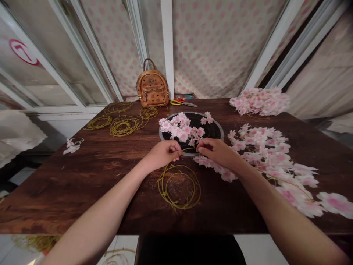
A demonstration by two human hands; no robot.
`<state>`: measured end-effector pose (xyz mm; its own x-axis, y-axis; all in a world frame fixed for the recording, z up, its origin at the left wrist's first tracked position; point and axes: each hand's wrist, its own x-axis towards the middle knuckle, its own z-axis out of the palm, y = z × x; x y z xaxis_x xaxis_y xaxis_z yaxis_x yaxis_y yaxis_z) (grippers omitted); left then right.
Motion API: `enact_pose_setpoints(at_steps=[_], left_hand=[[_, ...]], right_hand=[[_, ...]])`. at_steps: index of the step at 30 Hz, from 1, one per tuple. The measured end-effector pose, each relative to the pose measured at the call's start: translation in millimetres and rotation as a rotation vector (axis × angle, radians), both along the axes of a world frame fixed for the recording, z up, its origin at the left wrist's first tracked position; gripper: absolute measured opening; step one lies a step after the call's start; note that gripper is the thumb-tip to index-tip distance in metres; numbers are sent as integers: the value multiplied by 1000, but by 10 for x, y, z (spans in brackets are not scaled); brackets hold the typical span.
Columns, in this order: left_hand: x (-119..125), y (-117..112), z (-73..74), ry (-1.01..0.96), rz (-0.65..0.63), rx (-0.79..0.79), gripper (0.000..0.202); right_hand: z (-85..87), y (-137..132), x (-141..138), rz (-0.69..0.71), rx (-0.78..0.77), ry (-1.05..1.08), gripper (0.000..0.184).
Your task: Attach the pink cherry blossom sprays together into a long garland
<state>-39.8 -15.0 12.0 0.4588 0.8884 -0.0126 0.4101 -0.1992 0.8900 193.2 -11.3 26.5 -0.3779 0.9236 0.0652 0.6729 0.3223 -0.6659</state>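
My left hand (167,152) pinches a thin yellow-green artificial stem (189,148) near the front rim of a round black plate (213,133). On the other side my right hand (211,149) has its fingertips closed on the same stem, which stretches between the two hands. Just beyond the fingers, pink-and-white artificial blossoms (180,127) lie on the plate. A coil of bare stem (179,186) rests on the table below my hands. Under and beside my right forearm spreads a long blossom garland (271,154).
Several coiled stems (124,125) lie at the back left, with a small flower sprig (73,146) nearer the left edge. A brown mini backpack (153,88) stands at the back beside yellow-handled scissors (183,102). Another blossom bunch (259,101) sits back right on the wooden table (82,184).
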Motion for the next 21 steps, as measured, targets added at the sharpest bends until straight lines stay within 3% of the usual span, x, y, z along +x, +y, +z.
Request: enact_pose_setpoints(at_steps=[5, 10, 13, 18, 21], left_hand=[[-41, 26, 84, -102, 4, -179, 17], [-218, 87, 210, -26, -46, -302, 23], [-353, 131, 213, 48, -73, -296, 27], [-495, 156, 256, 192, -123, -242, 33], [-515, 172, 289, 220, -70, -163, 36]], right_hand=[[2, 4, -17, 23, -35, 175, 18], [29, -2, -6, -52, -140, 344, 16], [28, 1, 16, -104, -153, 298, 17], [4, 11, 29, 59, -151, 75, 15], [-2, -7, 7, 96, -145, -43, 16]])
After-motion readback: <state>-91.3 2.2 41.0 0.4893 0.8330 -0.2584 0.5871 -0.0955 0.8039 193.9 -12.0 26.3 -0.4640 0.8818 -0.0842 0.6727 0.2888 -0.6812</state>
